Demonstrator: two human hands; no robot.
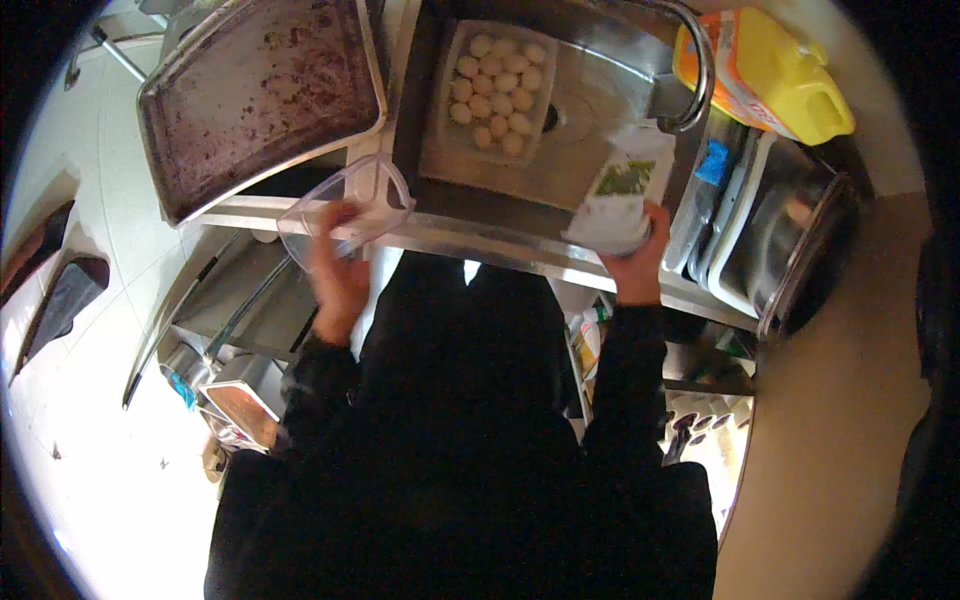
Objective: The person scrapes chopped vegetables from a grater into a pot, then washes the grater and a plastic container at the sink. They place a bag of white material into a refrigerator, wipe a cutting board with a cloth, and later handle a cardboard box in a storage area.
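My left hand [339, 281], blurred, grips a clear plastic container [386, 180] over the sink's front left edge. In my right hand [643, 259] is a white container [600, 217] with chopped green herbs [626, 178] in it, tilted over the right side of the steel sink [495, 180]. Several pale eggs [501, 82] fill a translucent plastic tub [457, 146] on the sink floor. The curved faucet [705, 75] ends just above the white container.
A stained baking tray [262, 97] rests left of the sink. To the right, a yellow jug [780, 75] stands behind upright pans and trays [739, 225], with a blue cloth or wrapper [712, 163] among them. Metal containers [244, 382] sit lower left. The wall [825, 420] bounds the right side.
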